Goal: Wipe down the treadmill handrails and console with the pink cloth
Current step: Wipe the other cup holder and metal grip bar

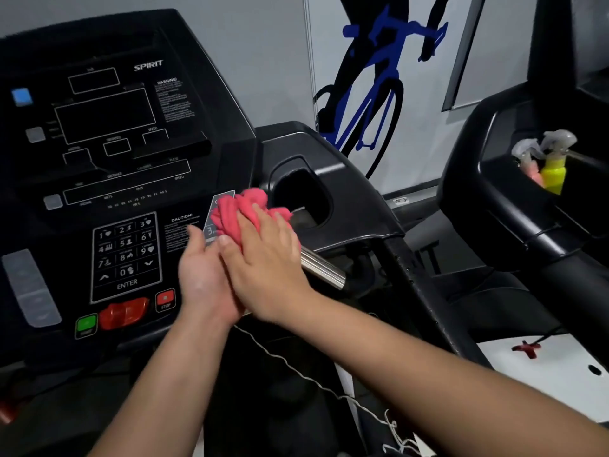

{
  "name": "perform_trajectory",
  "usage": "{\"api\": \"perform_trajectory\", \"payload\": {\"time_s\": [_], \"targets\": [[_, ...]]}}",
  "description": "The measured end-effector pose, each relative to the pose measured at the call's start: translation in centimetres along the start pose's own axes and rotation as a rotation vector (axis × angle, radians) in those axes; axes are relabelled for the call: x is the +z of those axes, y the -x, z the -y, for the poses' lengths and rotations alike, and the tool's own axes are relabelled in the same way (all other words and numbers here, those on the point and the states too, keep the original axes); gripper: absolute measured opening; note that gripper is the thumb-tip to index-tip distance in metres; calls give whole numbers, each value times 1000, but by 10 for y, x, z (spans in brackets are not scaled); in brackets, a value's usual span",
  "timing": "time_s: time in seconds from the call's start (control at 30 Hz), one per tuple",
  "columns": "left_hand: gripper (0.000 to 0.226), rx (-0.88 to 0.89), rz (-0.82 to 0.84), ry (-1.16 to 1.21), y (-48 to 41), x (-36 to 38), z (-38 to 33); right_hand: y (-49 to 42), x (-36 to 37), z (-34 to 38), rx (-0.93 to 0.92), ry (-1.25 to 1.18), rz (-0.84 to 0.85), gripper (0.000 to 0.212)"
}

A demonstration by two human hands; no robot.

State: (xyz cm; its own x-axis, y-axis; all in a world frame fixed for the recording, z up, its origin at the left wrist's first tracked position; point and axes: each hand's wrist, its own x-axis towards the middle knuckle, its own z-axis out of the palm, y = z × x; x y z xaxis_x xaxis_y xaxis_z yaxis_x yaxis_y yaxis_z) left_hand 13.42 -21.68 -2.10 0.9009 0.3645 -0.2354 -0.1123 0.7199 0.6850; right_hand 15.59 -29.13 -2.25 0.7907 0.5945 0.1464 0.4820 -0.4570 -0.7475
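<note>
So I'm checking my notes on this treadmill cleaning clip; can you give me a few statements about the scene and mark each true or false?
1. The pink cloth lies under the right hand. True.
2. The left hand rests on the green start button. False: it sits beside the right hand, right of the number keypad.
3. A yellow spray bottle stands in the neighbouring machine's holder. True.
4. The cloth is on the console's top display. False: it is at the console's lower right edge, by the cup holder.
5. A metal grip bar shows right of the right hand. True.
</note>
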Motion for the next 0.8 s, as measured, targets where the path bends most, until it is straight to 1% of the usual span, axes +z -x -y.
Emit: {"api": "perform_trajectory", "payload": {"time_s": [0.03,0.1,0.13,0.2,0.27,0.33,0.4,0.47,0.53,0.6,0.73,0.8], "targets": [[77,34,15,2,-2,2,-2,-1,7,-3,-57,24,-92,62],[71,67,-9,-13,-8,2,1,-2,16,-12,-124,64,-261,66],[67,77,-31,-21,-9,2,5,-3,17,-18,-153,95,-324,66],[65,64,-49,13,-11,3,17,-6,15,-28,-193,168,-393,63],[63,28,-93,72,-13,2,29,-10,10,-31,-178,203,-361,64],[53,-45,-176,81,-15,2,45,-14,1,-33,-84,172,-284,66],[47,-137,-252,-14,-14,4,66,-15,-7,-49,37,148,-235,57],[53,-237,-293,-117,-10,7,90,-2,-13,-75,117,130,-205,53],[63,-337,-288,-153,-4,10,113,17,-13,-100,136,36,-232,61],[57,-407,-281,-186,-4,8,129,30,-8,-117,115,-82,-286,68],[38,-471,-220,-196,-13,5,137,45,8,-134,128,-152,-398,60],[35,-467,-185,-214,-17,5,137,53,17,-138,157,-227,-434,57]]}}
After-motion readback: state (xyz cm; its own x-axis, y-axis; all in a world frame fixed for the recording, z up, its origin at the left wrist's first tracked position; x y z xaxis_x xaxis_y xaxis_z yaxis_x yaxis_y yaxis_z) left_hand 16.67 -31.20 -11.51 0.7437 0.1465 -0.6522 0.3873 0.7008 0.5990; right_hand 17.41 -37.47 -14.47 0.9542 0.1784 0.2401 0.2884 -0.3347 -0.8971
